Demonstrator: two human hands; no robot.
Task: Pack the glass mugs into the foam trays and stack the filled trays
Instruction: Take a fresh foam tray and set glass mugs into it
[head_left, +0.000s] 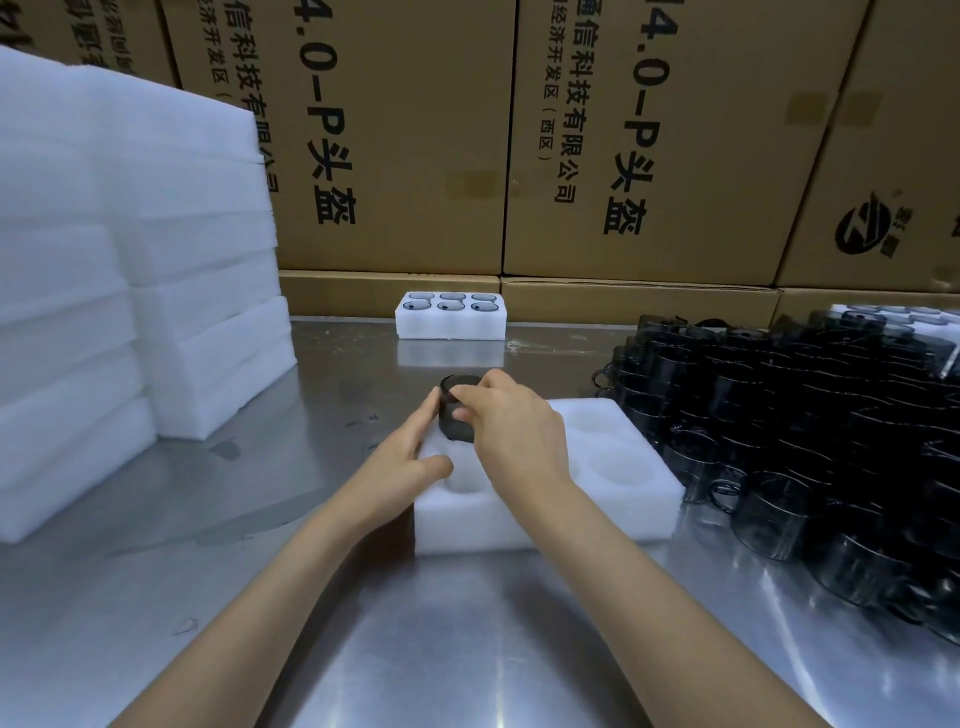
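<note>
A smoked glass mug (460, 410) stands upright, mouth up and axis vertical, at the far-left pocket of the foam tray (545, 514) at frame centre; its handle is hidden. The right hand (511, 421) pinches its rim and wall while the left hand (410, 457) rests straight fingers against its side. The glass is judged stiff, smooth and breakable, best held by the wall; the foam is judged soft and light.
</note>
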